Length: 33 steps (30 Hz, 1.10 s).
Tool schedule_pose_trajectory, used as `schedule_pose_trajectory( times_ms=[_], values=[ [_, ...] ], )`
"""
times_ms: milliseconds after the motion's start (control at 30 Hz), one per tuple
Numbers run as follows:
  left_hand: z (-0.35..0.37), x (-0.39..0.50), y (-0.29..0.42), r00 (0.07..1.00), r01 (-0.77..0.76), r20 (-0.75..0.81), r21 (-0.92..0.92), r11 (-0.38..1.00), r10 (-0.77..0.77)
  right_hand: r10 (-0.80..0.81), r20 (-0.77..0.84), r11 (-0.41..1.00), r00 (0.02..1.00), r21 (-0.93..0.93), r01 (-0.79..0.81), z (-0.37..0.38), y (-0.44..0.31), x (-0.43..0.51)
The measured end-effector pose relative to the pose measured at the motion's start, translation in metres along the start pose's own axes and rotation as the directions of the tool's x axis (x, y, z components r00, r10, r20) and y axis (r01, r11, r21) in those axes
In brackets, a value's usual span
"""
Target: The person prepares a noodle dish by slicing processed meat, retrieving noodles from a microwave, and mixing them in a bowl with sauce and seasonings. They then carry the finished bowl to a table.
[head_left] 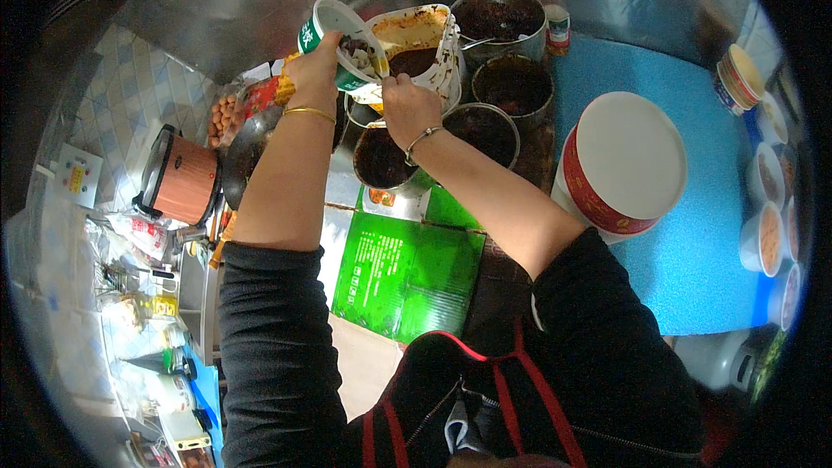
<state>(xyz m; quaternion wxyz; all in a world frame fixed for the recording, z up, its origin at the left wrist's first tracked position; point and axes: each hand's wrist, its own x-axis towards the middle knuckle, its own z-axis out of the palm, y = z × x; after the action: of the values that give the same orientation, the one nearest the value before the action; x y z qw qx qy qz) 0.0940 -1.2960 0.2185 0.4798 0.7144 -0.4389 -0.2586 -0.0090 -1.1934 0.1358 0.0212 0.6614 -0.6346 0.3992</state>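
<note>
Tilted to the right, a green and white paper bowl [348, 49] with pale and dark chunks of food inside is gripped at its rim by my left hand [315, 71]. Its lower edge is beside a white plastic tub [448, 45] of dark sauce, whose walls are stained. My right hand [409, 104] is closed at the meeting point of bowl and tub, on what looks like a thin utensil's handle, mostly hidden. Steel pots of dark sauce stand around: a large pot [545, 29] behind, a smaller pot [551, 88] to the right, and a pot [387, 159] nearer me.
Stacked paper buckets [601, 188] stand on a blue mat [708, 240] at right. A bottle with a red cap [558, 26] is by the back wall. Green cardboard [406, 273] lies before me. A wood-patterned cooker [185, 175] and eggs [224, 117] are at left; small bowls [760, 247] line the far right.
</note>
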Motion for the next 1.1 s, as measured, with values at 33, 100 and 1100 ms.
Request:
schedule_pose_trajectory(
  times_ms=[33,100,1100],
  values=[
    [0.001,0.002,-0.001,1.000,0.003,0.002,-0.001,1.000,-0.003,-0.004,0.008,1.000,1.000,-0.001,0.005,0.000,0.000,0.000],
    [0.002,0.006,-0.003,1.000,0.016,0.013,-0.021,1.000,-0.015,0.004,0.006,1.000,1.000,-0.019,-0.004,0.000,-0.001,0.000],
    [0.003,-0.003,0.000,0.999,0.036,0.014,-0.077,0.996,-0.035,0.006,-0.008,1.000,1.000,-0.008,-0.006,0.000,0.000,0.000]
  ],
)
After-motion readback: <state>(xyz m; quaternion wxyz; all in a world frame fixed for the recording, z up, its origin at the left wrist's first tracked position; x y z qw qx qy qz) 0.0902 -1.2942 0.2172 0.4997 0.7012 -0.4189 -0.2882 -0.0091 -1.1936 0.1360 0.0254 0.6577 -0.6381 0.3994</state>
